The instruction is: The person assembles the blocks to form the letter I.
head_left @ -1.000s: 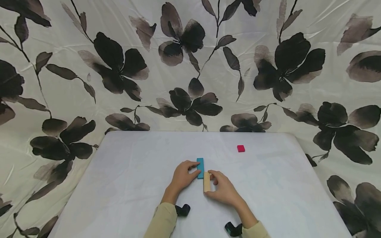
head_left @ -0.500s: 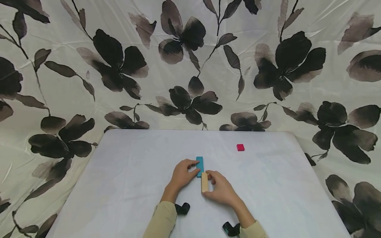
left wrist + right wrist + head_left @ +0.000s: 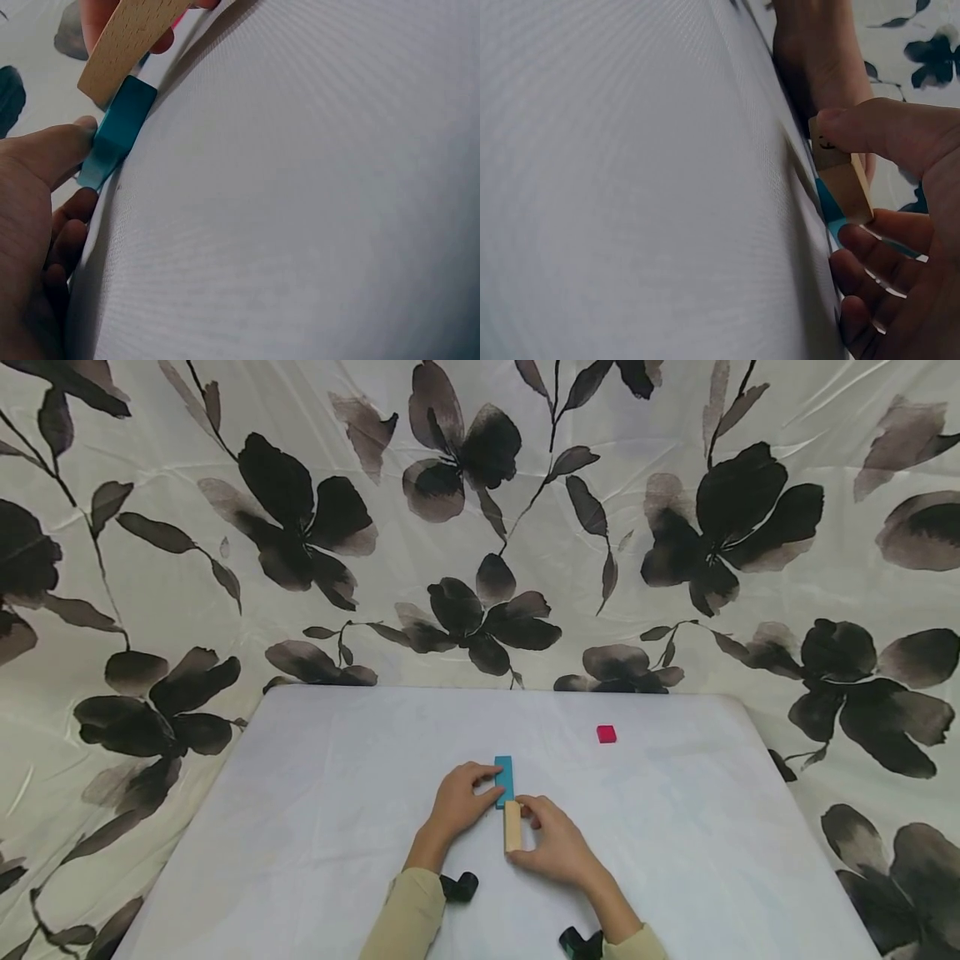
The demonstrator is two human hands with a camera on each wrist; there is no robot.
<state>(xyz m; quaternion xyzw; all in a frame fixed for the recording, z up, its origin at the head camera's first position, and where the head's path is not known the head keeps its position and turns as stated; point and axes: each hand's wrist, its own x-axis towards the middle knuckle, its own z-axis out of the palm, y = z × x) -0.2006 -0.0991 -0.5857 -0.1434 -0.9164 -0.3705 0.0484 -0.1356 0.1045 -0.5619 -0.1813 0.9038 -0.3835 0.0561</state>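
Observation:
A flat blue block (image 3: 504,781) lies lengthwise away from me on the white table, and my left hand (image 3: 459,802) holds it by its left side with thumb and fingers. My right hand (image 3: 558,843) pinches a plain wooden block (image 3: 512,827) end to end, thumb at the near end and a finger at the far end. The far end of the wooden block sits right at the near end of the blue block. In the left wrist view the wooden block (image 3: 129,46) appears raised over the blue block (image 3: 124,124). A dark mark shows on its end by my right thumb (image 3: 847,131).
A small red block (image 3: 607,734) lies farther back, right of centre, on the white-covered table (image 3: 337,760). Behind the table's back edge hangs a floral cloth (image 3: 465,527). Black wrist cameras (image 3: 460,887) sit on both wrists.
My right hand has shifted the wooden block left and slightly toward me, from beside the blue block's near end to in line with it. The left hand and blue block stay nearly in place.

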